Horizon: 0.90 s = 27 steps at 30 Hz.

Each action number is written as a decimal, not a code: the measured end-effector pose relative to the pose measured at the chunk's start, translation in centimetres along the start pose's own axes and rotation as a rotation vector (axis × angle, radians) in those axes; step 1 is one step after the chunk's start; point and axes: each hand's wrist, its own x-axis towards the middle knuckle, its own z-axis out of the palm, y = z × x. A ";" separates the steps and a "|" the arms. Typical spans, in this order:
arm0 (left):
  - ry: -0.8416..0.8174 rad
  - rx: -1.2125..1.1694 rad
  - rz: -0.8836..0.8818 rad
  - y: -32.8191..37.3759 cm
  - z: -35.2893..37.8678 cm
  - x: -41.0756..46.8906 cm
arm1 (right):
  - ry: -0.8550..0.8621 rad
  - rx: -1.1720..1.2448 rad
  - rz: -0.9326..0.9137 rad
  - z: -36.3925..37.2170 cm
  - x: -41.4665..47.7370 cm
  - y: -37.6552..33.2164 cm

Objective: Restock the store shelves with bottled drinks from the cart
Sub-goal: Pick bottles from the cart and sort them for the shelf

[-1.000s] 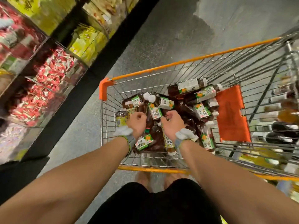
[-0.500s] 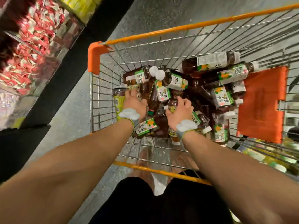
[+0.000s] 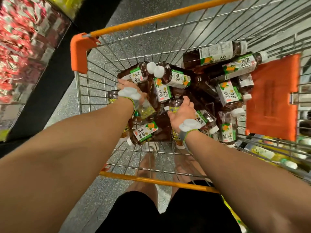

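Note:
A wire shopping cart [image 3: 80,52] with an orange rim stands in front of me, holding several brown tea bottles with white and green labels. My left hand [image 3: 129,88] reaches into the cart's left side, and its fingers curl over the lower end of a white-capped tea bottle [image 3: 136,74]. My right hand [image 3: 180,111] is in the middle of the pile and grips a dark bottle with a yellow label [image 3: 175,105], thumb on its far side. Both wrists carry white bands. More bottles lie under and around both hands.
An orange flap [image 3: 272,98] stands at the cart's right end. Shelves of red packets [image 3: 18,47] and yellow packets [image 3: 67,2] run along the left above a black base. Yellow-labelled bottles [image 3: 269,152] show through the wire on the right. Grey floor lies beyond.
My view has dropped closer to the cart. The left hand moved up to the white-capped bottle, and the right hand turned and closed round the yellow-labelled bottle.

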 end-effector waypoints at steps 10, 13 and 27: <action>-0.011 -0.339 0.108 -0.2 1.7 -2.0 | -0.056 0.111 0.002 -2.2 -1.3 -0.6; 0.013 -0.537 0.175 -0.8 3.0 -2.9 | -0.033 0.159 -0.024 -2.7 -2.2 -1.0; 0.003 -0.623 0.798 3.0 -5.1 -11.8 | 0.383 0.551 0.026 -15.8 -10.3 -3.7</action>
